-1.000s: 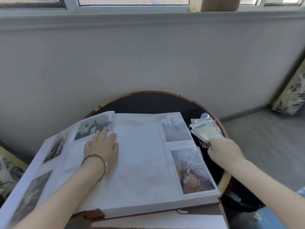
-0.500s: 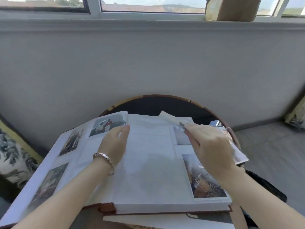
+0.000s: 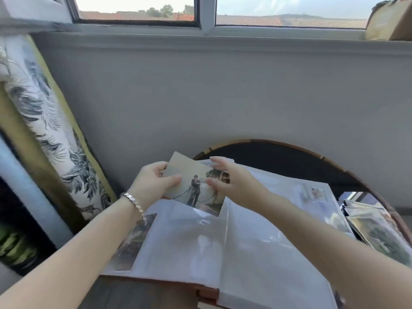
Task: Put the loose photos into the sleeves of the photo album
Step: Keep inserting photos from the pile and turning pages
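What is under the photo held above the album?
The open album lies under the photo, its left page's plastic sleeves showing below. The left hand grips the photo; the right hand touches it. That page's upper part is covered, its contents hidden.

cushion (image 3: 44, 130) showing black-white leaf print, olive-yellow trim | photo album (image 3: 263, 246) showing white pages (cover edge brown) | photo (image 3: 189, 175) showing faded beige | table (image 3: 289, 161) showing black top, tan rim
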### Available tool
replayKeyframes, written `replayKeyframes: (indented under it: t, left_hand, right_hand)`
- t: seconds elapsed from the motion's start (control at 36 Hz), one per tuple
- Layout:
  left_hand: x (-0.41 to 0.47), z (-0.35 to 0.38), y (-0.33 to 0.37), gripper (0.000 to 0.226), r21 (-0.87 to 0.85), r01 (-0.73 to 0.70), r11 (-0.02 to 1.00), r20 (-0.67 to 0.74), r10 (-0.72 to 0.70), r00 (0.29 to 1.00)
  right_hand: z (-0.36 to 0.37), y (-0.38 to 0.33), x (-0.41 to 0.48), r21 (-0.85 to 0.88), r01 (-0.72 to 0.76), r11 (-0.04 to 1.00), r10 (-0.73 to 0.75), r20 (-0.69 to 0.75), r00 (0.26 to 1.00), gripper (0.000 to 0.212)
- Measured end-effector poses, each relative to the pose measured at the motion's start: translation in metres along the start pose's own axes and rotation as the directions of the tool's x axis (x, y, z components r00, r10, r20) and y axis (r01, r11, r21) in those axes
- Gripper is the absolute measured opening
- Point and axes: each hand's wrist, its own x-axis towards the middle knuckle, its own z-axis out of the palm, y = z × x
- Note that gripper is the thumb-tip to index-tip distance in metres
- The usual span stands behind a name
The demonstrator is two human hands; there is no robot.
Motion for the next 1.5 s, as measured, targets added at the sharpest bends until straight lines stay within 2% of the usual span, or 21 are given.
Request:
replayKeyframes:
  t: [0.06,0.11,0.17,0.25,0.31,0.39,0.47,0.58,0.69,0.81,0.97,1.06,1.17,1.22,1.33,1.5]
  left_hand:
    - [0.006,-0.011,-0.004,0.023,0.062,-0.02,0.998,-0.133,0.028,0.991]
    - [0.013,-0.024,-0.011,0.025,0.107,-0.009,0.994,-0.276,0.039,0.96]
    - [0.02,-0.036,-0.021,0.022,0.138,0.02,0.99,-0.358,0.031,0.933]
    - [0.026,-0.051,-0.038,0.015,0.161,0.089,0.983,-0.421,-0.014,0.907]
    - [0.029,-0.058,-0.05,0.01,0.166,0.139,0.976,-0.448,-0.051,0.893]
    - [0.032,-0.065,-0.069,0.015,0.162,0.193,0.968,-0.466,-0.098,0.879]
    - [0.033,-0.068,-0.081,0.014,0.146,0.223,0.964,-0.486,-0.126,0.865]
    - [0.036,-0.069,-0.086,0.011,0.093,0.247,0.965,-0.477,-0.174,0.861]
    - [0.036,-0.067,-0.085,0.014,0.053,0.242,0.969,-0.461,-0.191,0.866]
    - [0.033,-0.062,-0.084,0.024,0.038,0.233,0.972,-0.439,-0.193,0.877]
    - [0.029,-0.064,-0.082,0.026,0.012,0.235,0.972,-0.454,-0.204,0.867]
    - [0.028,-0.069,-0.084,0.026,0.051,0.263,0.963,-0.44,-0.215,0.872]
    - [0.023,-0.074,-0.085,0.011,0.139,0.306,0.942,-0.387,-0.233,0.892]
    - [0.022,-0.076,-0.086,0.013,0.194,0.31,0.931,-0.372,-0.222,0.901]
    - [0.021,-0.078,-0.085,0.023,0.294,0.3,0.907,-0.372,-0.181,0.911]
    - [0.016,-0.066,-0.084,0.008,0.33,0.221,0.918,-0.303,-0.118,0.946]
  right_hand:
    - [0.007,-0.007,0.021,-0.005,-0.065,0.998,0.065,0.058,0.996,0.045]
    - [0.017,-0.01,0.039,-0.131,-0.03,0.991,0.042,0.091,0.995,0.041]
    - [0.028,-0.011,0.053,-0.239,0.02,0.971,0.022,0.171,0.985,0.042]
    - [0.046,-0.011,0.062,-0.382,0.08,0.921,0.08,0.387,0.919,0.046]
    - [0.054,-0.01,0.061,-0.45,0.159,0.879,0.089,0.481,0.872,0.056]
    - [0.054,-0.006,0.057,-0.466,0.286,0.837,0.027,0.559,0.829,0.061]
    - [0.053,0.004,0.056,-0.469,0.445,0.763,-0.095,0.6,0.794,0.049]
    - [0.055,0.011,0.055,-0.427,0.567,0.705,-0.275,0.572,0.773,0.039]
    - [0.057,0.012,0.055,-0.403,0.594,0.696,-0.343,0.54,0.768,0.035]
    - [0.057,0.013,0.053,-0.413,0.597,0.687,-0.366,0.513,0.776,0.032]
    - [0.058,0.013,0.053,-0.381,0.563,0.733,-0.369,0.472,0.801,0.032]
    - [0.061,0.012,0.055,-0.359,0.56,0.747,-0.376,0.466,0.801,0.03]
    - [0.063,0.009,0.06,-0.358,0.538,0.763,-0.357,0.461,0.812,0.026]
    - [0.064,0.008,0.062,-0.355,0.521,0.776,-0.345,0.452,0.822,0.025]
    - [0.066,0.007,0.064,-0.35,0.523,0.777,-0.347,0.455,0.82,0.024]
    - [0.066,0.01,0.061,-0.319,0.533,0.783,-0.39,0.416,0.821,0.021]
